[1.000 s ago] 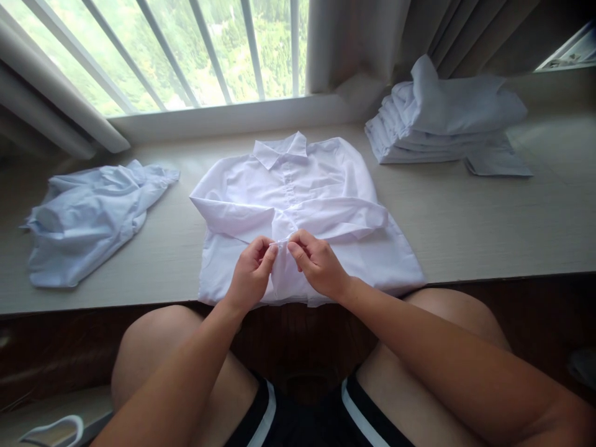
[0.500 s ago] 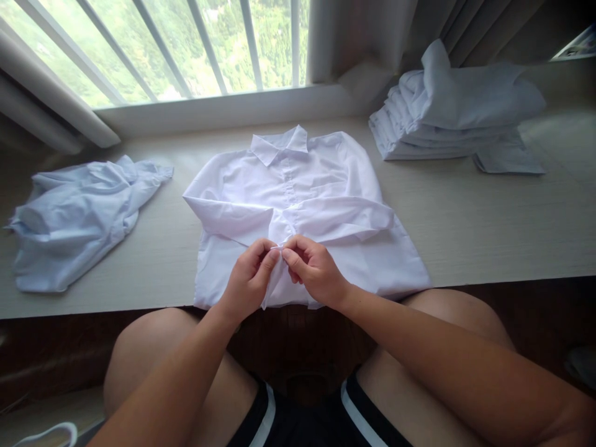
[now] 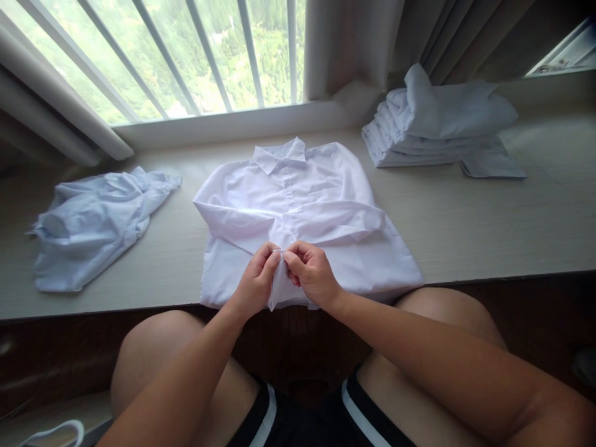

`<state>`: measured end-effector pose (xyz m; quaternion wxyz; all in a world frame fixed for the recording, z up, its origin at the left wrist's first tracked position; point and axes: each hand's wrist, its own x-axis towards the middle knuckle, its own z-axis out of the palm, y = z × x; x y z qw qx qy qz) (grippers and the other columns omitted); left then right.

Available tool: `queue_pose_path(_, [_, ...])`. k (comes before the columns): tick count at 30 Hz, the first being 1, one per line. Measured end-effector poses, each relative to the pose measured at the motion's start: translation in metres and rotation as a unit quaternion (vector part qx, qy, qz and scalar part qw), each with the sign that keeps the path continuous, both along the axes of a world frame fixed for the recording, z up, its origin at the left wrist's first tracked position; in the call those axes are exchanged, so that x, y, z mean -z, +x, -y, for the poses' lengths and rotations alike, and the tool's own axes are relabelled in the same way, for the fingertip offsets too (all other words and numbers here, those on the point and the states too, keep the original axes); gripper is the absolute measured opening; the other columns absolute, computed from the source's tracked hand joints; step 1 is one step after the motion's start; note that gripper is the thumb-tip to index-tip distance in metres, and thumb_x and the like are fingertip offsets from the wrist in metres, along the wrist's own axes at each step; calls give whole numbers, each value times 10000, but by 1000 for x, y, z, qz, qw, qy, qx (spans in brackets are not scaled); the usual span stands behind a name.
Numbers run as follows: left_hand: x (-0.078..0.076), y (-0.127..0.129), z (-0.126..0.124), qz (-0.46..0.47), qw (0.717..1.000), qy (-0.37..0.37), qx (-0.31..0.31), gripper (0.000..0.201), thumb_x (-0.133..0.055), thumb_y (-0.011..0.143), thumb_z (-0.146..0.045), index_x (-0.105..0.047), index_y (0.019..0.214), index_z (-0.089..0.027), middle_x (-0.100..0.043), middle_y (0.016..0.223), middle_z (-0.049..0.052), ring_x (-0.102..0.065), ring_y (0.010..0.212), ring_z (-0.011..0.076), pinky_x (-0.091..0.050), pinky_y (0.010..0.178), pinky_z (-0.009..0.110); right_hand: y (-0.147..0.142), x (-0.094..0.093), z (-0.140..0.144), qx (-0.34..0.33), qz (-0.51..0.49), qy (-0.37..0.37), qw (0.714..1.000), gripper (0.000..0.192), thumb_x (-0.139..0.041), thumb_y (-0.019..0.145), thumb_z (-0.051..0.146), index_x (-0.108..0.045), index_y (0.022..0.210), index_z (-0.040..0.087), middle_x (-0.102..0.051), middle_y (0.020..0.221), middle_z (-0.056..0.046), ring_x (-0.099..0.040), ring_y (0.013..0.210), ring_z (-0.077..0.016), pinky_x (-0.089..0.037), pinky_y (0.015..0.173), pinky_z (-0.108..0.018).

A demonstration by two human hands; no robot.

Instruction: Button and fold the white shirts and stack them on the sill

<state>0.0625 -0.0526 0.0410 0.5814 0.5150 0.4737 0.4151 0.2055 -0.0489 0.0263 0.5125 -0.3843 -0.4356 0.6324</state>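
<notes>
White shirt (image 3: 335,186), laid front up at the centre of the frame on the pale tabletop (image 3: 465,230), collar toward the window (image 3: 209,56) and both sleeves folded inward across it. Just below the meeting sleeves, near the frame's middle, the left hand (image 3: 255,279) and right hand (image 3: 313,273) each have the grip closed, thumb against fingers, on a small edge of its cloth; whether that is cuff or front edge cannot be told. Compared with a second ago, the fingertips have drawn nearer together, and a pointed flap now hangs below them at the tabletop's near edge. The crumpled white garment (image 3: 93,230) at left and the folded stack (image 3: 442,130) at upper right keep their places.
</notes>
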Motion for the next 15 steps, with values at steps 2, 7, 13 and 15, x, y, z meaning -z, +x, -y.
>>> queue_pose_path(2, [0, -3, 0, -23, 999, 18, -23, 292, -571, 954, -457, -508, 827, -201, -482, 720, -37, -429, 663, 121, -376, 618, 229, 3, 0, 0, 9, 2, 9, 1000, 301, -621, 922, 412, -508, 725, 214, -466, 523, 85, -418, 436, -78, -343, 450, -221])
queue_pose_path(7, [-1, -12, 1, -41, 998, 21, -46, 289, -589, 948, -450, -525, 826, -196, -440, 707, -41, -374, 639, 113, -341, 586, 225, 16, -5, 2, 41, 93, 100, 990, 180, -575, 965, 396, -559, 889, 234, -498, 632, 70, -491, 522, -94, -409, 514, -230])
queue_pose_path(13, [-6, -8, 8, -22, 1000, 19, -8, 296, -606, 944, -461, -562, 832, -190, -466, 712, -39, -377, 636, 109, -341, 586, 222, 26, -8, 3, 26, 227, 275, 934, 73, -619, 953, 290, -649, 985, 232, -643, 840, 2, -603, 734, -126, -490, 637, -249])
queue_pose_path(15, [-6, -6, 8, -17, 1000, 12, -8, 297, -605, 945, -465, -574, 839, -190, -456, 696, -44, -360, 615, 105, -338, 581, 223, 26, -8, 2, 22, 232, 289, 928, 66, -617, 959, 283, -651, 980, 230, -659, 850, -1, -610, 733, -126, -504, 642, -250])
